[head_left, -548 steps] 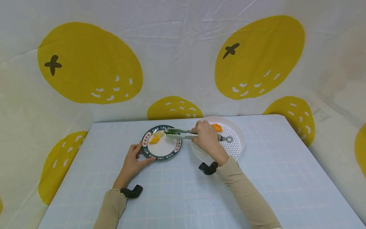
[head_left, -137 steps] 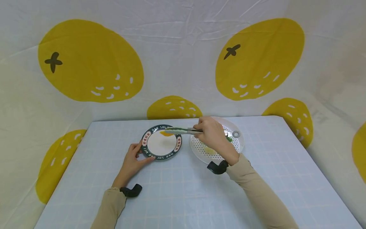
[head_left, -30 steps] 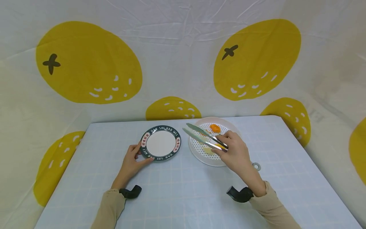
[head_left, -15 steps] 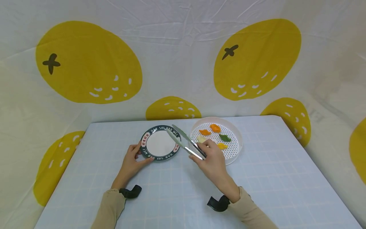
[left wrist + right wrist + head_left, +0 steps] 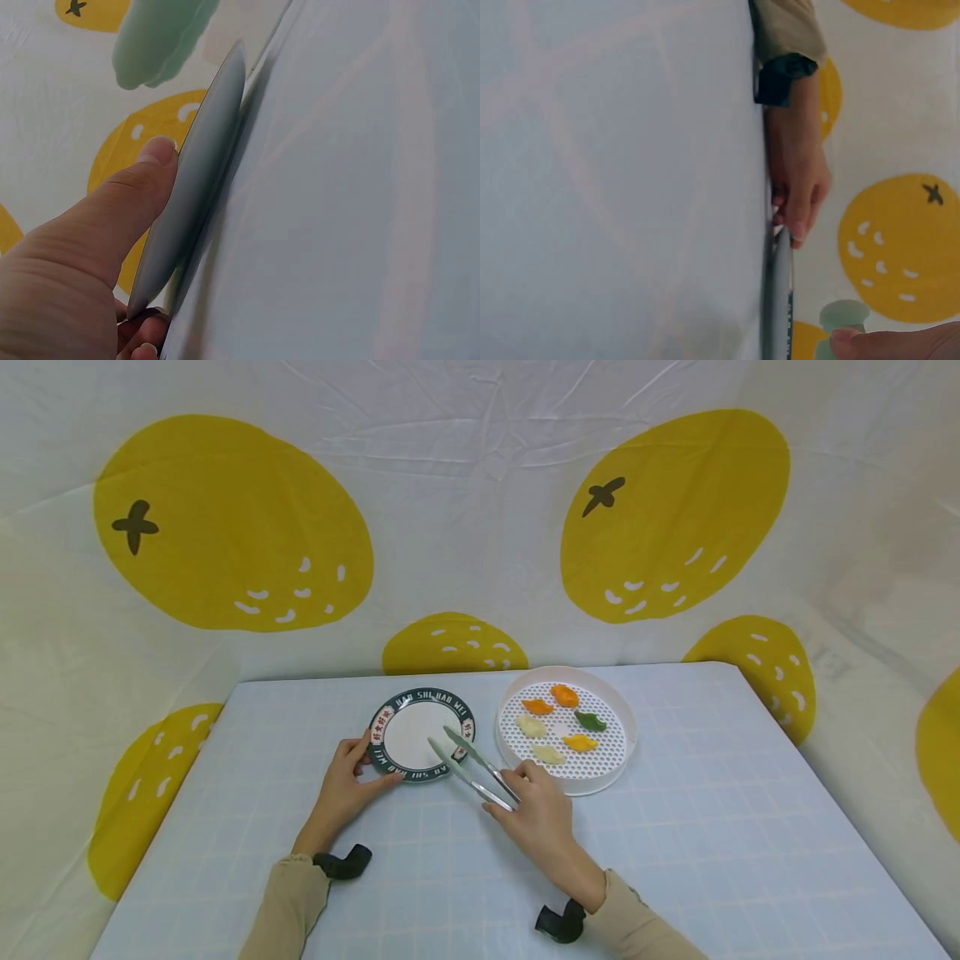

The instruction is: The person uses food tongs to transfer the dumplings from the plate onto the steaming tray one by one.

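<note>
My left hand [image 5: 348, 789] pinches the near-left rim of a white plate [image 5: 420, 735] with a dark green lettered border; nothing lies on it. In the left wrist view the thumb presses the tilted plate's [image 5: 199, 180] upper face, fingers beneath. My right hand [image 5: 543, 818] grips steel tongs [image 5: 491, 795] with pale green tips, spread apart above the plate's right side, nothing between them. To the right stands a white perforated round tray [image 5: 632, 735]. Small dumpling-like pieces lie in it: two orange pieces [image 5: 565, 696], a green piece [image 5: 590, 721], a yellow piece [image 5: 581, 742], two whitish pieces [image 5: 532, 726].
A pale blue checked cloth [image 5: 442, 877] covers the table. Behind it hangs a white backdrop [image 5: 465, 510] with big yellow fruit prints. The tray stands just right of the plate, a narrow gap between them.
The yellow, green and whitish pieces moved from plate and tongs into the tray over the earlier frames. Lately the right hand brought the spread tongs left and nearer. The left hand stayed.
</note>
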The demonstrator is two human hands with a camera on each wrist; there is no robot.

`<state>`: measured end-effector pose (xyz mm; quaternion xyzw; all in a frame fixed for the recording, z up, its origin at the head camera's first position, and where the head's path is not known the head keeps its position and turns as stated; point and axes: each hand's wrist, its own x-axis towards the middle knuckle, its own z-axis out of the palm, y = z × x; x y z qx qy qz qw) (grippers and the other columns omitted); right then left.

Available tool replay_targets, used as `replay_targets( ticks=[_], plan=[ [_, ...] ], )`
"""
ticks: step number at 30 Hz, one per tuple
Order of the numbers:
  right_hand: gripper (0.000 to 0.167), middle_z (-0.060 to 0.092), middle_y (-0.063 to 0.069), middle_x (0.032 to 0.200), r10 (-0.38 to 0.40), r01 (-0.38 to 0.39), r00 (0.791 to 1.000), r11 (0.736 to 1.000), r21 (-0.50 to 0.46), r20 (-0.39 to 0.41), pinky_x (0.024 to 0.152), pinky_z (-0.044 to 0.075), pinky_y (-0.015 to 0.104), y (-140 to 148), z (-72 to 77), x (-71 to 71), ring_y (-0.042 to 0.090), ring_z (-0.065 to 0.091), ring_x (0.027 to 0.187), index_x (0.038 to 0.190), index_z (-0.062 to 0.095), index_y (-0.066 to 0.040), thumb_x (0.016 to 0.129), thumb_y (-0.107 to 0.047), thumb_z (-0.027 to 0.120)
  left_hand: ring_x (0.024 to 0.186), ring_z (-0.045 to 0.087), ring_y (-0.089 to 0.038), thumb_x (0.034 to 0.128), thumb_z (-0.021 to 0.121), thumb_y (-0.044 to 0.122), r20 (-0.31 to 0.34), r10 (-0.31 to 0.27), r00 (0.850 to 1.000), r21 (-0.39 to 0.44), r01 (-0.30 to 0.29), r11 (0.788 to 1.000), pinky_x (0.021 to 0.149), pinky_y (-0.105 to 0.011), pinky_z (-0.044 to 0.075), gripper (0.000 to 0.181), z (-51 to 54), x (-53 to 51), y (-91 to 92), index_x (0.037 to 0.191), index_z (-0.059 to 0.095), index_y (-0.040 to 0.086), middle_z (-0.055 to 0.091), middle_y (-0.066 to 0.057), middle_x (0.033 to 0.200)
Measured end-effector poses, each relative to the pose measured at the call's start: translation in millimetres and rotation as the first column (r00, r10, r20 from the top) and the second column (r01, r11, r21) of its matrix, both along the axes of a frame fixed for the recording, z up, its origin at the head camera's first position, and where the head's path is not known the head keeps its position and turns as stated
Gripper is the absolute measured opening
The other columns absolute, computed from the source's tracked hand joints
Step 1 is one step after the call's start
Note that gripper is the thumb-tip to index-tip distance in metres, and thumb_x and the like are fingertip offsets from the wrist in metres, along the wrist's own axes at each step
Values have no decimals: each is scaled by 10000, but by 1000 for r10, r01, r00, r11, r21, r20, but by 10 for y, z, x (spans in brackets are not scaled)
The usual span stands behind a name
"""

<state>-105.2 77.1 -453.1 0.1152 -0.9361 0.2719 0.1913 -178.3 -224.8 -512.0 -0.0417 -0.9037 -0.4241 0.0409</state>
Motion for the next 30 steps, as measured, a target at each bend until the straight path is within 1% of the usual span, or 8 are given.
replay_targets(
  ticks=[2, 6, 11, 14, 23, 30],
  plan=[
    [460, 546, -27, 871, 0, 0, 1000, 1000, 6, -1, 577, 384, 229, 2, -42, 6, 123, 478, 747, 1014, 774, -76, 631, -260, 952, 982, 426, -237, 751, 840, 490, -4, -1, 1000, -1, 1, 1000, 799, -368, 386, 1047, 0, -3, -3, 1540, 323, 35, 442, -119, 1238],
    [487, 517, -40, 874, 2, -3, 1000, 1000, 19, 21, 564, 366, 214, 9, -112, 16, 110, 446, 748, 1040, 773, -66, 632, -262, 951, 974, 428, -232, 754, 837, 493, -10, 2, 1000, -7, -2, 1000, 797, -362, 387, 1041, 5, -3, -5, 1535, 330, 28, 446, -121, 1236],
    [511, 485, -47, 881, 13, -14, 999, 999, 31, 29, 523, 335, 193, 9, -166, 30, 91, 424, 727, 1055, 766, -73, 629, -286, 952, 971, 426, -231, 752, 837, 497, -3, 4, 1000, -13, -4, 1000, 789, -356, 385, 1046, 6, 1, -6, 1536, 328, 27, 445, -119, 1235],
    [513, 480, -48, 878, 21, -22, 999, 999, 32, 31, 508, 324, 191, 6, -183, 33, 84, 424, 702, 1044, 763, -82, 617, -289, 957, 974, 427, -234, 748, 838, 501, 1, 7, 1000, -13, -7, 1000, 790, -359, 388, 1053, 9, 4, -6, 1536, 326, 25, 444, -118, 1237],
    [532, 469, -59, 863, 22, -25, 997, 999, 38, 79, 495, 304, 201, 11, -192, 40, 75, 402, 661, 1036, 761, -95, 585, -283, 970, 976, 449, -228, 748, 839, 502, 3, 21, 1000, -35, -21, 999, 806, -357, 421, 1047, 20, -1, -9, 1535, 334, 32, 454, -107, 1239],
    [556, 471, -71, 861, 58, -60, 994, 998, 11, 97, 517, 319, 204, 71, -209, 36, 69, 403, 671, 1055, 756, -88, 574, -264, 972, 1001, 530, -210, 726, 863, 476, 40, 14, 999, 17, -14, 1000, 877, -350, 481, 1079, 64, 20, 9, 1545, 312, 38, 449, -104, 1274]
  ],
)
